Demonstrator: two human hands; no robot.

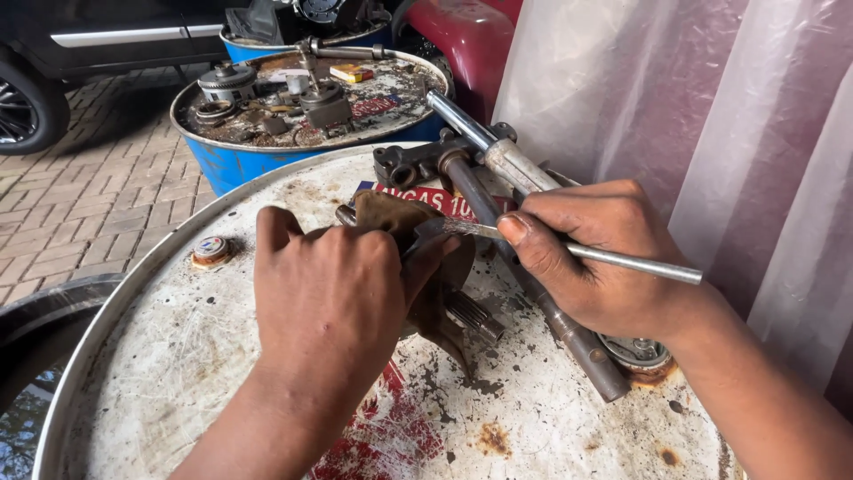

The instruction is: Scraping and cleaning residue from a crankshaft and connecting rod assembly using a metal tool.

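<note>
My left hand (333, 293) grips a brown, greasy metal part (449, 293) with a splined shaft end, resting on the white drum lid (178, 347). My right hand (595, 253) holds a thin silver rod-like tool (640, 264), its flat tip pressed against the top of the greasy part near my left thumb. A long rusty steel shaft assembly (533, 293) with a black yoke lies under my right hand, across the lid.
A bung cap (211, 251) sits at the lid's left. Behind stands a blue drum (231, 164) topped with several gears and metal parts. White plastic sheeting (711, 133) hangs at right. A car wheel (22, 111) and brick paving lie at left.
</note>
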